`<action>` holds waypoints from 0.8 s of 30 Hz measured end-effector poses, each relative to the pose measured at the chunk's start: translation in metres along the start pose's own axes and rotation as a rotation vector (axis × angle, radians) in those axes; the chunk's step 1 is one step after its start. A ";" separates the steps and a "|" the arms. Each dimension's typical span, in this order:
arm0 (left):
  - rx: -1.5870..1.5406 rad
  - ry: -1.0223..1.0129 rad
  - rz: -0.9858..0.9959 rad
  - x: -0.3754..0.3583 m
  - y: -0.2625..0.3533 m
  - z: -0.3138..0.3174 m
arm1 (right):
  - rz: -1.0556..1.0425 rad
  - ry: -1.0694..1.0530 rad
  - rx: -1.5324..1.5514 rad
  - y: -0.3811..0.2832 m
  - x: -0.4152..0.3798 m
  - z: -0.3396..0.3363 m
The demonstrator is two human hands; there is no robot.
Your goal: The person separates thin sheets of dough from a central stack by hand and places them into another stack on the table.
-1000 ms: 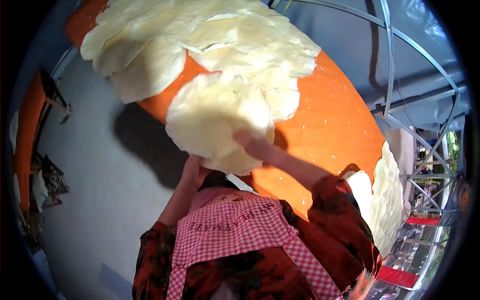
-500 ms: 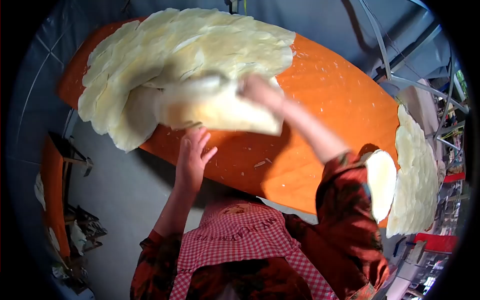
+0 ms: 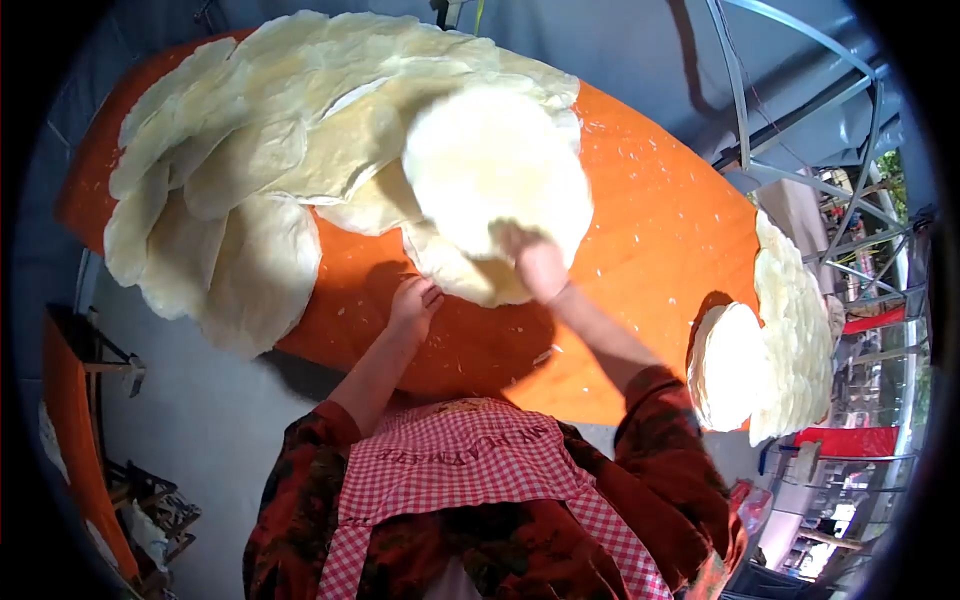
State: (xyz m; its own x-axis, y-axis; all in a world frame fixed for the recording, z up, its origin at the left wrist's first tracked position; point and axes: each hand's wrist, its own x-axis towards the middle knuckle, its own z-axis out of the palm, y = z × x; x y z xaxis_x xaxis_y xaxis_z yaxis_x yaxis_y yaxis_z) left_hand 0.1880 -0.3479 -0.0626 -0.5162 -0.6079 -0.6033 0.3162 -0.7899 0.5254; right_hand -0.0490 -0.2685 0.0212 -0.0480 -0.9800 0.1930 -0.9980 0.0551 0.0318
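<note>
A pale round flatbread sheet (image 3: 495, 160) is raised over the orange table (image 3: 640, 250), and my right hand (image 3: 538, 265) grips its near edge, slightly blurred. Beneath it another thin sheet (image 3: 450, 268) lies partly covered. My left hand (image 3: 415, 302) hovers close to that lower sheet's near left corner, its fingers loosely curled and nothing visible in them. Beyond and to the left, many overlapping sheets (image 3: 270, 120) cover the far part of the table. One large round sheet (image 3: 265, 265) overhangs the table's near left edge.
At the right end of the table is a stack of round sheets (image 3: 730, 365), beside a strip of overlapping ones (image 3: 795, 335). White crumbs dot the orange surface. A metal frame (image 3: 830, 130) stands at the right, and another orange board (image 3: 75, 420) at the lower left.
The blurred, folded sheet in my right hand now hangs spread out, farther up over the table. My left fingers, spread before, are curled. The view has shifted slightly.
</note>
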 end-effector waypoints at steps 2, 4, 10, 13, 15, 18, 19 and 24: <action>0.000 -0.026 -0.085 0.013 0.009 -0.005 | -0.039 -0.026 0.286 -0.022 -0.031 0.064; -0.107 -0.135 -0.183 0.023 0.020 -0.012 | 0.099 -0.040 0.104 -0.065 -0.031 0.035; -0.365 -0.374 -0.234 0.019 0.034 0.001 | 0.240 0.003 0.082 -0.081 0.011 0.032; -0.342 -0.459 -0.220 0.013 0.046 0.000 | 0.237 -0.001 0.182 -0.042 0.024 0.039; -0.313 -0.402 -0.291 0.006 0.042 -0.004 | 0.199 -0.063 0.130 -0.045 0.031 -0.012; -0.241 -0.212 -0.436 -0.003 0.027 -0.030 | 0.115 -0.074 0.141 -0.087 0.004 -0.091; -0.240 -0.292 -0.482 -0.018 0.032 -0.032 | 0.101 -0.110 0.229 -0.109 -0.006 -0.118; -0.483 -0.810 -0.123 -0.080 0.037 0.011 | 0.244 -0.549 0.639 -0.145 -0.015 -0.189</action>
State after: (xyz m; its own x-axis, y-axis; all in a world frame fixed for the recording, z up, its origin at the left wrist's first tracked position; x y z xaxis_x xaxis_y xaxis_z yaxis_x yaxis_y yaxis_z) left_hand 0.2322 -0.3276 0.0110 -0.9052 -0.4211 0.0574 0.4245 -0.9026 0.0718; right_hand 0.1043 -0.2252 0.1994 -0.1123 -0.9174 -0.3817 -0.7816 0.3188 -0.5361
